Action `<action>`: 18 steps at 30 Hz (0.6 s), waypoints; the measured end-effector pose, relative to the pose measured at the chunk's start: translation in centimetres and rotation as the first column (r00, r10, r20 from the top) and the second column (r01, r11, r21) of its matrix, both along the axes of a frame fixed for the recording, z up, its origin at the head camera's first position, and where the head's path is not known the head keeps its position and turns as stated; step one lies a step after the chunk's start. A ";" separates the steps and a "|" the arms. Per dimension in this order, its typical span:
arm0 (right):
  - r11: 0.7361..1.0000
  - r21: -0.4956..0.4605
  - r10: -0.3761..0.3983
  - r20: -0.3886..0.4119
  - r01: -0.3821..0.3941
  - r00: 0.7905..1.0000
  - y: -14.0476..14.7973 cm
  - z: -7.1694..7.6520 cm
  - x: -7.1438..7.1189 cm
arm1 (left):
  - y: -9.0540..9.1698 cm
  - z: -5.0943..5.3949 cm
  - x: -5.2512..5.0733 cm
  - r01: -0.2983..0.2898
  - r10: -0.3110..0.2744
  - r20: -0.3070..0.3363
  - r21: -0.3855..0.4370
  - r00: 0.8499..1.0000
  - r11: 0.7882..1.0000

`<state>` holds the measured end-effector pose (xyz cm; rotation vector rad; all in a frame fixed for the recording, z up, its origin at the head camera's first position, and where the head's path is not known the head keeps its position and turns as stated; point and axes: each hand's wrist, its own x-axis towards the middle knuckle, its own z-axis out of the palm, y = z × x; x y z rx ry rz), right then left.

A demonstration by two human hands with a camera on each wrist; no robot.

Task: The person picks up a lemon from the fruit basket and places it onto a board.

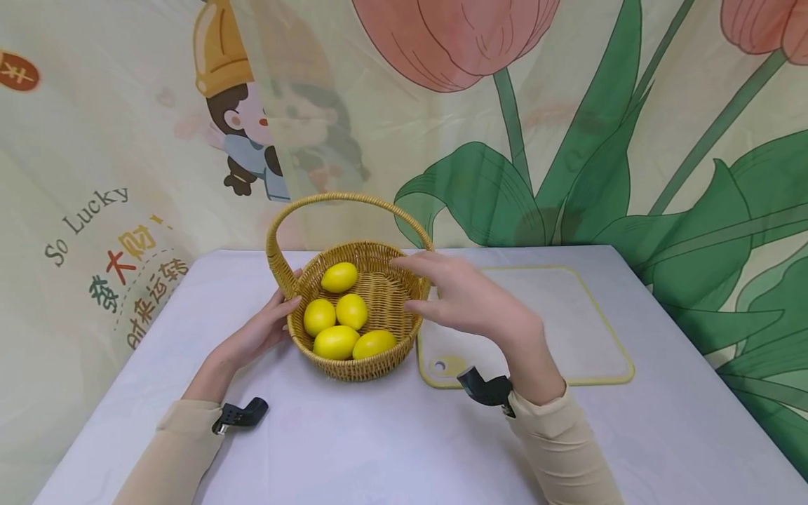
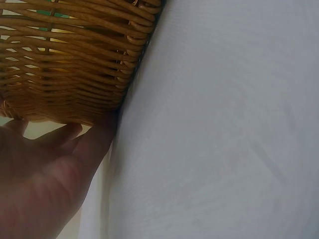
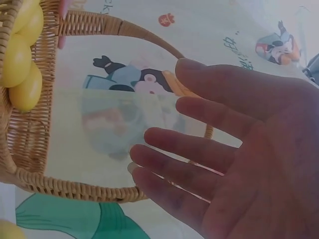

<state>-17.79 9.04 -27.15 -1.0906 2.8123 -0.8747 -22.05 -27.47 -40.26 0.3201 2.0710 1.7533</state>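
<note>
Several yellow lemons (image 1: 336, 342) lie in a round woven basket (image 1: 360, 369), mostly toward its left and front. The basket's arched handle (image 1: 350, 197) stands upright. My left hand (image 1: 268, 321) rests against the outside of the basket's left wall, its thumb near the rim; in the left wrist view its fingers (image 2: 65, 137) touch the wickerwork low down, close to the table. Over the basket's right rim hovers my right hand (image 1: 470, 294), fingers extended and apart from the thumb. Nothing is in its palm, as the right wrist view shows.
A white cutting board (image 1: 530, 322) with a yellow-green edge lies right of the basket, partly behind my right arm. White cloth (image 1: 353, 442) covers the table. A printed curtain (image 1: 391, 126) with tulips and cartoon figures hangs along the back.
</note>
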 end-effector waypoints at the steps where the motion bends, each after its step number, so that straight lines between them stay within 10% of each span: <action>1: 1.000 0.006 0.004 0.010 -0.004 1.000 -0.2 -0.1 0.0 | 0.0 0.0 0.0 -0.001 0.001 0.001 -0.002 1.000 1.000; 18: 0.981 0.180 0.045 0.112 -0.065 0.993 -4.1 -3.3 -1.4 | -0.1 0.0 0.1 -0.001 0.001 0.001 -0.003 1.000 1.000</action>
